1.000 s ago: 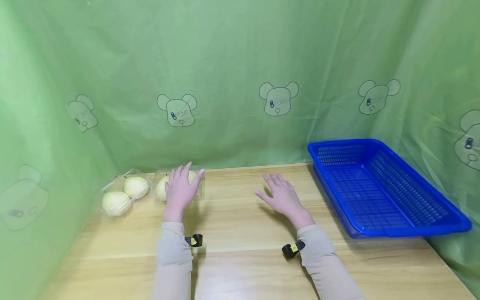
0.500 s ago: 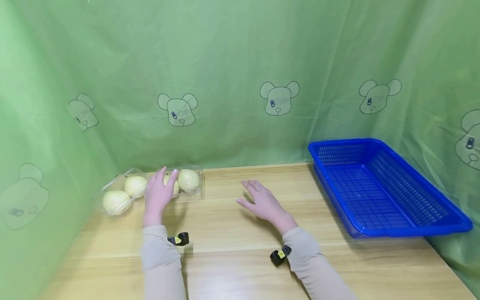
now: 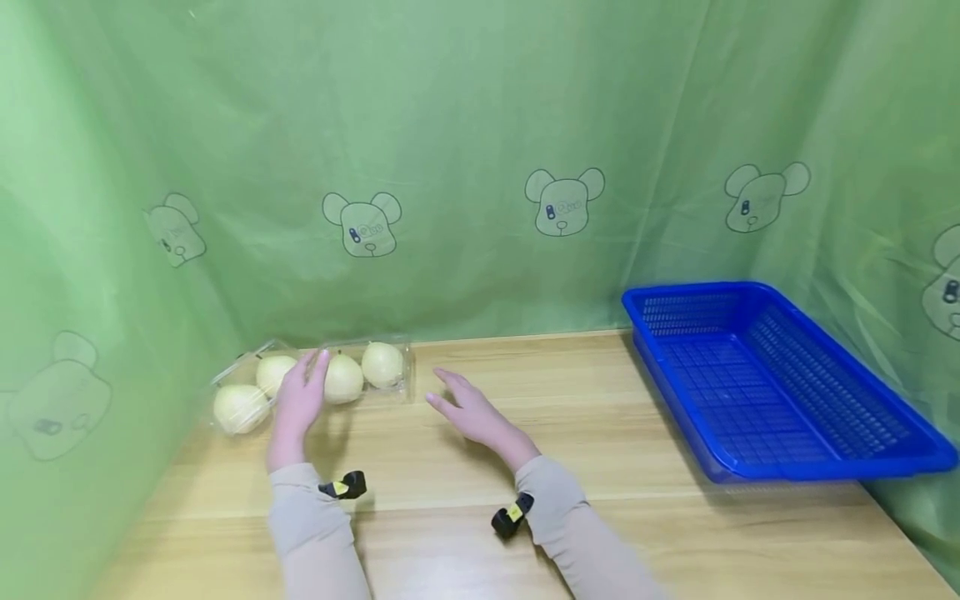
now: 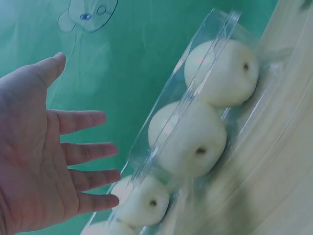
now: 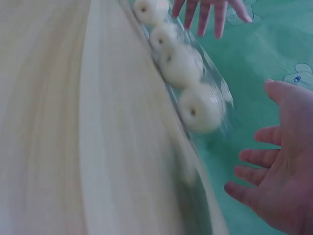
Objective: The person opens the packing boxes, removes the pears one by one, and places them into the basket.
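Two clear plastic boxes, each holding two pale yellow pears, stand end to end at the back left of the table. In the head view the right box (image 3: pixel 409 375) shows its pears (image 3: pixel 343 380) plainly, while the left box (image 3: pixel 251 357) is partly covered by my left hand (image 3: pixel 297 402). That hand, fingers spread and straight, hovers near where the boxes meet; the left wrist view shows nothing in its palm (image 4: pixel 29 161). My right hand (image 3: pixel 474 412) is to the right of the right box, apart from it, fingers extended and holding nothing.
A large blue plastic basket (image 3: pixel 678 408) with perforated walls stands on the right of the wooden table (image 3: pixel 525 375). Green curtain (image 3: pixel 465 275) printed with bear heads hangs behind and at both sides.
Both hands have moved left: the left from over the right box to where the two boxes meet, the right from mid-table toward the right box. The boxes have stayed put.
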### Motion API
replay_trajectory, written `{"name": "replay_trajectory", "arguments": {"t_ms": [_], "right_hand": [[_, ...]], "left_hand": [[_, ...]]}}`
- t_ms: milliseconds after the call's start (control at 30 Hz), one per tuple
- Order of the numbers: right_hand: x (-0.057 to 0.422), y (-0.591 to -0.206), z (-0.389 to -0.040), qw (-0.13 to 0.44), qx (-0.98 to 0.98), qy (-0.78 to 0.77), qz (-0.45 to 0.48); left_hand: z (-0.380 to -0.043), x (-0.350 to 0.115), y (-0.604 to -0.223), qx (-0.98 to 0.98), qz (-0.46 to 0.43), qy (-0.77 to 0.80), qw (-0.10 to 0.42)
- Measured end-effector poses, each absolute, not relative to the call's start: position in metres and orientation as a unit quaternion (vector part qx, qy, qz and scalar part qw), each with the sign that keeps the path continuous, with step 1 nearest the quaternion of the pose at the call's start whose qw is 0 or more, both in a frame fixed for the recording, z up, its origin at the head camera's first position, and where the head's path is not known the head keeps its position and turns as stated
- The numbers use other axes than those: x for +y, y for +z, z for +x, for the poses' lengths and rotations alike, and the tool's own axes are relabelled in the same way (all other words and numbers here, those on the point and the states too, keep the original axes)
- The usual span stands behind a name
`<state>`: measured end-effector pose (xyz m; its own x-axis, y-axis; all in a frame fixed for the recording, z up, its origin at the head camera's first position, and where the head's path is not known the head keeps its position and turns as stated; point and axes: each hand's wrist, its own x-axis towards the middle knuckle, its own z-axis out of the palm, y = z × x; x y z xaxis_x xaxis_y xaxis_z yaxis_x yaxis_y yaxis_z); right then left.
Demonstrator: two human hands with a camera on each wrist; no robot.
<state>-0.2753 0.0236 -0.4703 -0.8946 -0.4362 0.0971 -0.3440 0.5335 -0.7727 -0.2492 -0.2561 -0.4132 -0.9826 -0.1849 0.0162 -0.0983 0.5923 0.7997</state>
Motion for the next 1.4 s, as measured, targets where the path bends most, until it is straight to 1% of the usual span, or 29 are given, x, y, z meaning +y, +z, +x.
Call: {"name": "replay_trajectory", "arguments": {"t_ms": [167, 300, 433, 567, 733, 867, 1033, 1400], "right_hand": [[0.000, -0.470, -0.276, 0.114, 0.791, -0.580, -0.157], [-0.009, -0.469, -0.275, 0.158, 0.709, -0.679, -0.107], [-0.015, -0.469, -0.275, 0.186, 0.634, -0.745, -0.087], [-0.021, -0.469, -0.276, 0.200, 0.580, -0.785, -0.082], [-0.027, -0.470, -0.277, 0.204, 0.542, -0.811, -0.083], [-0.027, -0.470, -0.278, 0.210, 0.485, -0.846, -0.070], [-0.024, -0.470, -0.280, 0.223, 0.425, -0.876, -0.050], [-0.003, -0.466, -0.288, 0.191, 0.408, -0.893, -0.004]], "left_hand": [[-0.243, -0.268, -0.415, -0.885, 0.097, -0.455, 0.018], [-0.238, -0.275, -0.417, -0.877, 0.111, -0.467, 0.007], [-0.236, -0.280, -0.420, -0.870, 0.112, -0.479, 0.003], [-0.239, -0.282, -0.427, -0.862, 0.110, -0.495, 0.005], [-0.244, -0.284, -0.436, -0.856, 0.114, -0.503, 0.007], [-0.248, -0.287, -0.442, -0.845, 0.120, -0.521, 0.005], [-0.252, -0.284, -0.447, -0.838, 0.126, -0.530, 0.015], [-0.268, -0.261, -0.449, -0.847, 0.116, -0.519, 0.017]]}}
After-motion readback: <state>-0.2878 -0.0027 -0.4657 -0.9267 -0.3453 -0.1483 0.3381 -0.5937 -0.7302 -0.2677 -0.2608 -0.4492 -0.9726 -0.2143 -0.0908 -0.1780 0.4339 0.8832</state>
